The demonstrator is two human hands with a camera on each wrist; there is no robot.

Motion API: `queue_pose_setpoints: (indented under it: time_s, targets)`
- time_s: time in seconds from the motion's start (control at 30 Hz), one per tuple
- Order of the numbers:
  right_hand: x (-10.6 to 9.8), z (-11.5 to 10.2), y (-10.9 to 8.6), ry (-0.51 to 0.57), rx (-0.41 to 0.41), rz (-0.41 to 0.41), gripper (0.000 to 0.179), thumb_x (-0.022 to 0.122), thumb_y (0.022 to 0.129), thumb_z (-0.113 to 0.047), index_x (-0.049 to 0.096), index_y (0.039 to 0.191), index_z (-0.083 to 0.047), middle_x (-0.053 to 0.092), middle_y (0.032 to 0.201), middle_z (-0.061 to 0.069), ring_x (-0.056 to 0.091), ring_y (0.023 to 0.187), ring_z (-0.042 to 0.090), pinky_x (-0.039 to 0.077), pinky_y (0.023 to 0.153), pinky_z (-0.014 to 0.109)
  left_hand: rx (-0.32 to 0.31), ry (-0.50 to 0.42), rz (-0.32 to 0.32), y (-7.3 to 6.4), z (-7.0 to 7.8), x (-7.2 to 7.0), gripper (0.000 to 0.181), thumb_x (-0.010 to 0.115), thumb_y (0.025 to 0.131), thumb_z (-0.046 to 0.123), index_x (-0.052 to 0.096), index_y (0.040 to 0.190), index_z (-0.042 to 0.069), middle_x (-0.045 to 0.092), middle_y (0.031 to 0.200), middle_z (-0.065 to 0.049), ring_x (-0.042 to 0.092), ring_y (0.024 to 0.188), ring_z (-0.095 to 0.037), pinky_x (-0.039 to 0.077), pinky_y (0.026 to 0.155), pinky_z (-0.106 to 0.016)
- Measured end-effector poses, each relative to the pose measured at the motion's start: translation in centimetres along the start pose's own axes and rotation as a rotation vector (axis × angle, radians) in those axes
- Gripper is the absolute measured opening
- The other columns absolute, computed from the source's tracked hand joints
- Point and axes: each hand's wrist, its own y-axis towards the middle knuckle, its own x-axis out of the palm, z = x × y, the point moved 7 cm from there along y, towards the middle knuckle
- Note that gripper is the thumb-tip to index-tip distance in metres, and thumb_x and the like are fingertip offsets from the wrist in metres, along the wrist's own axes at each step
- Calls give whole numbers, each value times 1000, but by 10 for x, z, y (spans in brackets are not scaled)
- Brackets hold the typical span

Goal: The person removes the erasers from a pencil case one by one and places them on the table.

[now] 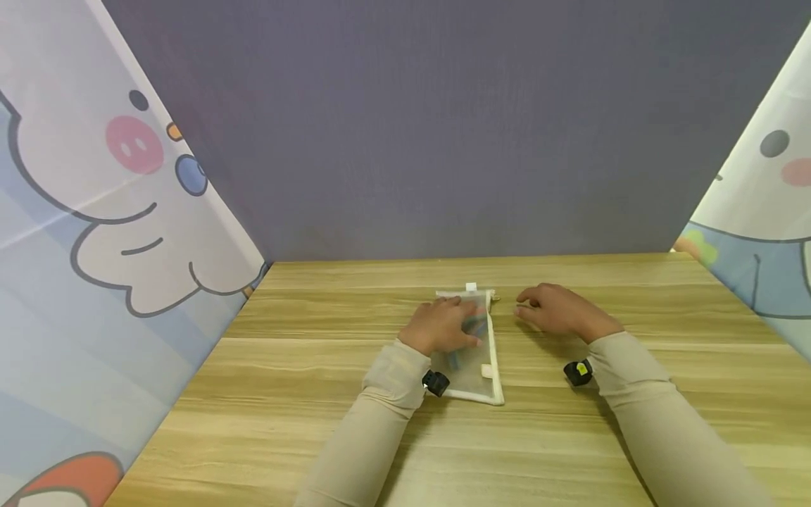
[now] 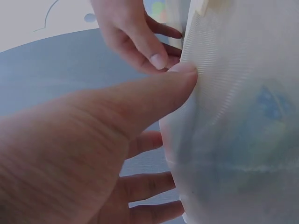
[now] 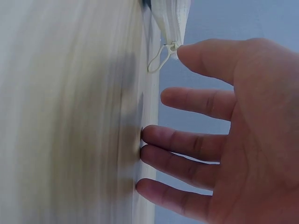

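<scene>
A translucent zip pouch (image 1: 471,380) with off-white edging lies on the wooden tabletop. Blurred blue and pinkish contents show through it. My left hand (image 1: 441,326) rests over its upper left part with fingers spread and thumb extended. The left wrist view has the thumb tip right at the bulging pouch (image 2: 233,112), whose bulk partly hides the other fingertips. To the right of the pouch, my right hand (image 1: 559,310) hovers low over the table, fingers apart and holding nothing. Its thumb tip is close to the looped zipper pull (image 3: 157,60) at the pouch's corner.
The wooden table (image 1: 266,394) extends to both sides and toward me. A plain grey panel (image 1: 405,141) stands along its back edge. Cartoon-printed sheets (image 1: 70,239) flank the left and right. Each wrist carries a small black device (image 1: 436,383).
</scene>
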Motion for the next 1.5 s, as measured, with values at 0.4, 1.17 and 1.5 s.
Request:
queue_pose_setpoints:
  time_s: [0.4, 1.17, 1.5]
  targets:
    - [-1, -4, 20, -3, 40, -34, 45, 55, 104, -31, 61, 133, 3, 66, 119, 26, 63, 109, 42, 49, 90, 58, -8, -22, 8, 1, 0, 3, 78, 69, 89, 60, 40, 156, 33, 41, 156, -3, 41, 140, -28, 39, 107, -53]
    - [14, -12, 33, -80, -27, 4, 43, 59, 102, -32, 63, 136, -6, 58, 128, 25, 55, 116, 45, 45, 95, 62, 33, 8, -7, 2, 3, 3, 71, 71, 87, 60, 48, 144, 24, 46, 151, 1, 47, 135, -21, 44, 105, -44]
    - [16, -18, 36, -142, -5, 52, 34, 63, 100, -36, 71, 125, -13, 60, 118, 19, 58, 106, 42, 47, 84, 65, 38, -112, -48, 5, -5, 7, 79, 75, 85, 57, 40, 147, 23, 50, 150, 2, 34, 145, -26, 31, 115, -47]
